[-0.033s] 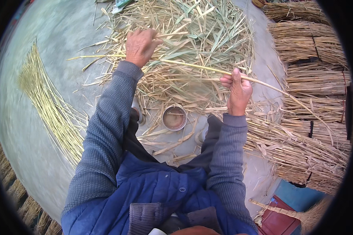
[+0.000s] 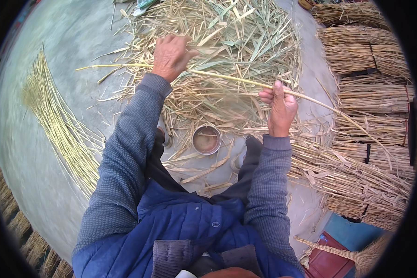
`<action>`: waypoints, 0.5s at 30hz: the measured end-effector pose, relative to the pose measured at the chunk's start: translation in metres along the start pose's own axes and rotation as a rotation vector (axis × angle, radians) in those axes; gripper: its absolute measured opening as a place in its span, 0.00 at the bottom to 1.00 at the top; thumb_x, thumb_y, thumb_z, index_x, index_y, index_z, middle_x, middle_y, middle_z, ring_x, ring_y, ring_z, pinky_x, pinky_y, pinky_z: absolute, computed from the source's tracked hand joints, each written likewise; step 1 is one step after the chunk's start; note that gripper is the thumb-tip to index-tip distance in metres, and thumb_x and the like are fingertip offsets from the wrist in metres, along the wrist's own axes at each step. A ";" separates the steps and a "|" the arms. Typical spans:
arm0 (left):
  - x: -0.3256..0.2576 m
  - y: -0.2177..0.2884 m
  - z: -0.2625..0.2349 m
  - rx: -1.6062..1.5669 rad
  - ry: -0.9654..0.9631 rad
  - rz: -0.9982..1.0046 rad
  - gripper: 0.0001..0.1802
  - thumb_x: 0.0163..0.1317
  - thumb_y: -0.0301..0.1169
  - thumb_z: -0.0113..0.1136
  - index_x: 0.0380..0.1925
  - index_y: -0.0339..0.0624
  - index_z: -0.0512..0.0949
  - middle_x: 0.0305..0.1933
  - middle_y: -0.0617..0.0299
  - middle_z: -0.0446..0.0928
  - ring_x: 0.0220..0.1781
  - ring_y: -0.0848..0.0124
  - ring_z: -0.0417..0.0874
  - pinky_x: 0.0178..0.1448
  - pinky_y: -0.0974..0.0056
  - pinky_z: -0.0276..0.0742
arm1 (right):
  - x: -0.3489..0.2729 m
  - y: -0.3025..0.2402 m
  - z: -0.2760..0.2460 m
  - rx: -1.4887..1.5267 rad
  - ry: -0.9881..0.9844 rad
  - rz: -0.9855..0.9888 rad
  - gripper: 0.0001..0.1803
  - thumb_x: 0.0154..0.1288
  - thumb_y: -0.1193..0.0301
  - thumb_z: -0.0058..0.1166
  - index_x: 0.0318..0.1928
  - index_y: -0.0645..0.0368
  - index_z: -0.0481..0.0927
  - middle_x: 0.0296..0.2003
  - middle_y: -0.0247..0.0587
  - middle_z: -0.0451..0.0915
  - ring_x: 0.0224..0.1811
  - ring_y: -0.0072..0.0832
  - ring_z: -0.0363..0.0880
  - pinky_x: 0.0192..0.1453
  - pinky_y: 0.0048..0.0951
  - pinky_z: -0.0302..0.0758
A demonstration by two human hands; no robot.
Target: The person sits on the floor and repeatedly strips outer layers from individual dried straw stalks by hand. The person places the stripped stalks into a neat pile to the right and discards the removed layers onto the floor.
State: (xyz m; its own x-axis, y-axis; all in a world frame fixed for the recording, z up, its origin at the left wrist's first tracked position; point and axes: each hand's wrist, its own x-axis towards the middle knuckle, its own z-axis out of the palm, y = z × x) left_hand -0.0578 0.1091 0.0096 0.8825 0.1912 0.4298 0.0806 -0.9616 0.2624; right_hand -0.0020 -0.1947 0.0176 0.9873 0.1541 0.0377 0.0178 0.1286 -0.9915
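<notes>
Both hands unmoved: left hand (image 2: 170,56), right hand (image 2: 279,105) grip stalk (image 2: 227,78).

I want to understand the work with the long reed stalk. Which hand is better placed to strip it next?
Probably the left hand: it is closed around the reed stalk near its bare end and could slide along. The right hand pinches the stalk mid-length, steadying it.

The person is wearing a blue buttoned vest over a grey knitted sweater with ribbed cuffs, and dark trousers.
</notes>
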 end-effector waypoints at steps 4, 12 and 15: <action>-0.010 0.043 0.019 -0.424 0.021 0.394 0.16 0.62 0.44 0.67 0.39 0.45 0.83 0.36 0.62 0.83 0.41 0.64 0.80 0.48 0.59 0.68 | -0.006 0.013 0.019 0.036 -0.057 0.021 0.19 0.72 0.59 0.61 0.42 0.66 0.78 0.32 0.46 0.85 0.31 0.28 0.87 0.35 0.23 0.83; -0.009 -0.008 0.026 -0.227 -0.232 0.233 0.10 0.55 0.40 0.71 0.27 0.48 0.82 0.26 0.64 0.80 0.35 0.62 0.82 0.48 0.56 0.68 | 0.011 0.005 -0.014 0.052 0.081 -0.023 0.17 0.72 0.61 0.60 0.43 0.65 0.78 0.33 0.43 0.84 0.32 0.27 0.86 0.37 0.22 0.83; -0.013 -0.036 0.022 -0.062 -0.385 0.045 0.10 0.53 0.40 0.72 0.27 0.49 0.81 0.29 0.65 0.83 0.38 0.61 0.82 0.50 0.55 0.67 | 0.013 0.000 -0.033 0.088 0.097 0.012 0.17 0.72 0.61 0.60 0.44 0.66 0.78 0.34 0.44 0.84 0.33 0.27 0.86 0.37 0.22 0.83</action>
State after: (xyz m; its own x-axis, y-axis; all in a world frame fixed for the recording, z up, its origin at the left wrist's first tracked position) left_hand -0.0621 0.1368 -0.0247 0.9947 0.0501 0.0900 0.0201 -0.9515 0.3071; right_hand 0.0160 -0.2252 0.0142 0.9981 0.0612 0.0100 -0.0033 0.2134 -0.9770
